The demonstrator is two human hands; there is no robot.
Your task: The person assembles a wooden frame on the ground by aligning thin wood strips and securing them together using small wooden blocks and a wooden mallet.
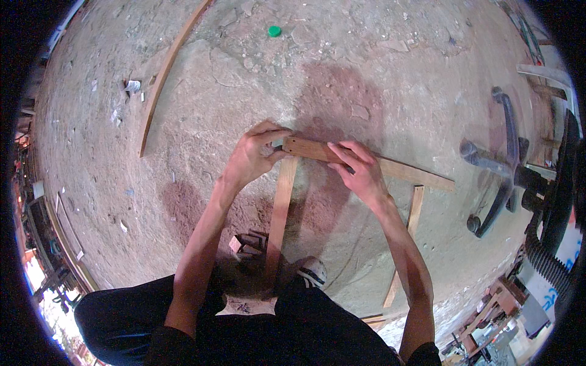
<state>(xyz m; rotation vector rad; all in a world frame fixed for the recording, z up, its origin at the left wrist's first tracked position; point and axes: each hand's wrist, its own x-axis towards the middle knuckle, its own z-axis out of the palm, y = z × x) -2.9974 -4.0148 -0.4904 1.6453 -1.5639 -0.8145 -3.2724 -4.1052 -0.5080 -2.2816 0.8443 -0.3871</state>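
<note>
A long wooden strip [418, 173] slants across in front of me, with small dark holes at its left end. My left hand [256, 152] is closed at that end, thumb and fingers pinching the corner. Further along, my right hand [360, 169] grips the same strip with fingers over its top. A second strip [281, 213] runs from under the left end back toward my feet; whether the two are joined cannot be made out. Between my legs lies a pile of small dark pieces [253, 243], partly in shadow.
Another strip [403, 250] lies under the held one's right part. A long strip [163, 79] rests on the rough floor at the left. A green cap [274, 31] sits far ahead. A wheeled chair base [503, 165] stands at the right. My shoe [312, 271] is close by.
</note>
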